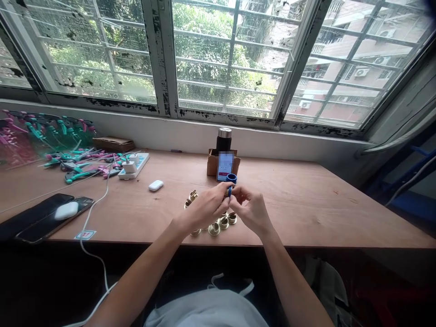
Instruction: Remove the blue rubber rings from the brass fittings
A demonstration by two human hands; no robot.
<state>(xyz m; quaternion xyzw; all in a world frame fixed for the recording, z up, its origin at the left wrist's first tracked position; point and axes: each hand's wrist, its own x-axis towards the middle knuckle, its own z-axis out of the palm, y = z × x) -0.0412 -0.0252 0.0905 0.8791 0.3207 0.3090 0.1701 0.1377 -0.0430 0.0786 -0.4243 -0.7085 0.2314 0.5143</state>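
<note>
Over the front middle of the table, my left hand (211, 202) pinches a small gold and blue piece (230, 190), mostly covered by fingers. From the other side my right hand (252, 209) is closed, with its thumb and fingertips against the piece's blue edge. Just beyond the fingertips is a blue ring (231, 177); whether it touches the piece I cannot tell. Several gold ring-shaped metal parts (214, 228) lie on the table beneath and around my left hand, some hidden by it.
A phone (225, 167) leans on a cardboard box (212, 164) with a black bottle (224, 141) at it. Leftward are a white earbud case (156, 185), a power strip (134, 166), pink and teal pliers (81, 175), a dark phone (47, 225) and a white cable (90, 213).
</note>
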